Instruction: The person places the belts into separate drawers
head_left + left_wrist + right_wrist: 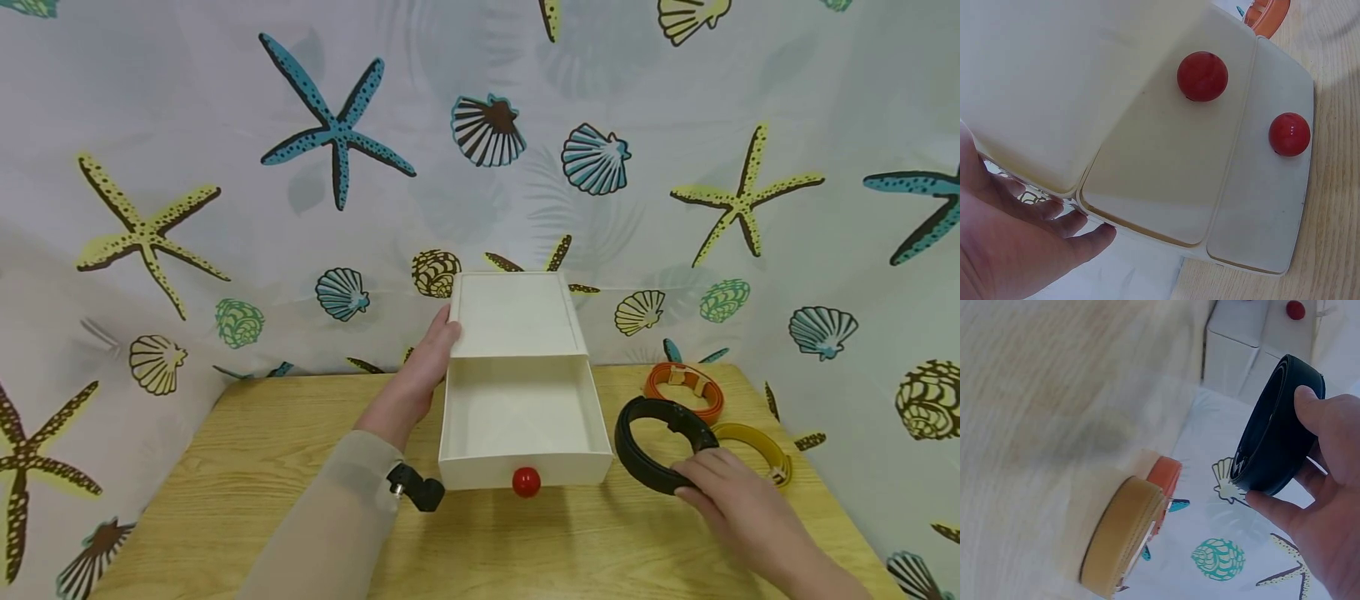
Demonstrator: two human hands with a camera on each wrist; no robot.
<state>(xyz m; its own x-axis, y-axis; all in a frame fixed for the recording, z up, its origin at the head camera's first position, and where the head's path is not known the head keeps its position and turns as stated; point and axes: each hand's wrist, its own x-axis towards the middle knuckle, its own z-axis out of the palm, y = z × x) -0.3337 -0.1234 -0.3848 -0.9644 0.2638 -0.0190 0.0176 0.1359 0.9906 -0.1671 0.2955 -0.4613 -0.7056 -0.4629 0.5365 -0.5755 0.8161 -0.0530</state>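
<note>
A white drawer unit stands on the table with its top drawer pulled out, bare inside, a red knob on its front. Two lower drawer fronts, each with a red knob, show in the left wrist view. My left hand rests along the unit's left side, fingers extended against it. To the right of the drawer, my right hand holds a coiled black belt above the table, thumb on one side and fingers on the other.
A coiled orange belt lies at the table's back right, with a coiled yellow belt just in front of it. The wooden table meets a patterned cloth behind the unit. A small black device is strapped at my left wrist.
</note>
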